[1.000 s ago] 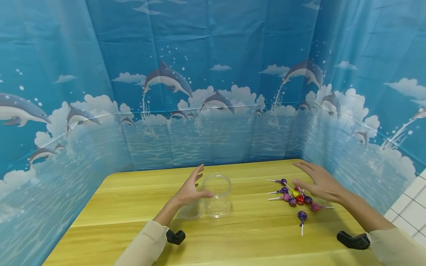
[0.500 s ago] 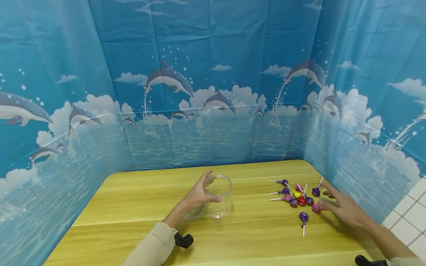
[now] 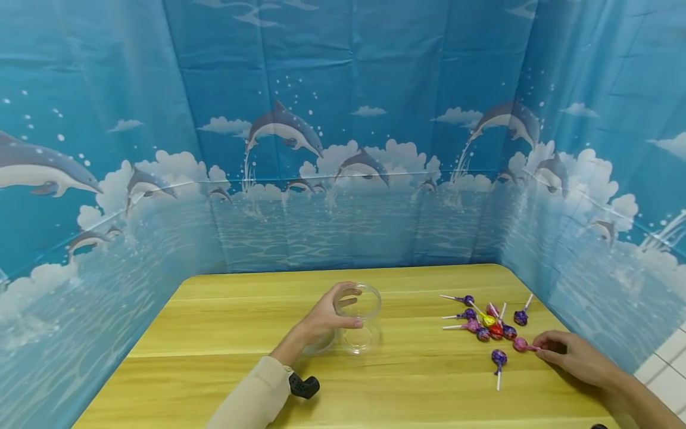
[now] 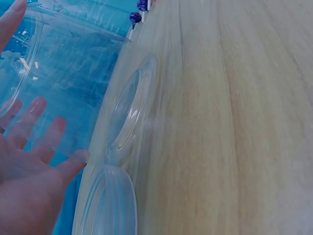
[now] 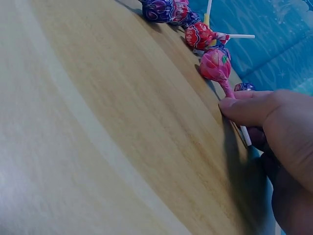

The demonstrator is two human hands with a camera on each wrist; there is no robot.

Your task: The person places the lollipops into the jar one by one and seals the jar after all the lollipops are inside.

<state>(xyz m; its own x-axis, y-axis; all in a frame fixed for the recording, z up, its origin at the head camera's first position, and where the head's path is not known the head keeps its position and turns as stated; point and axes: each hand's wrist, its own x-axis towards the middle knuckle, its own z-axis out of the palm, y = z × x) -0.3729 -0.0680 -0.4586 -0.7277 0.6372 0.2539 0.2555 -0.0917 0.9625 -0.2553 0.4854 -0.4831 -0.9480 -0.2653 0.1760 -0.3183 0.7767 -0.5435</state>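
Left hand (image 3: 324,317) curled partway round the upright clear jar (image 3: 367,328), bare inside | clear lid (image 4: 111,203) lying just beside | and here's the right hand (image 3: 580,358), thumb and fingers pinching the pink lollipop (image 5: 215,65) by its stick, round head just beyond the fingertips!

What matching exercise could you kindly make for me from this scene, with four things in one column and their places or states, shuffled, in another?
Things:
1. Left grip
2. Right grip
3. Yellow lollipop
4. Dolphin backdrop

Places and states:
A. Lying beside the red lollipop
B. Pinching the stick of a pink lollipop
C. Hanging behind the table
D. Around the side of the upright clear jar

Right pairs: 1-D, 2-B, 3-A, 4-C.
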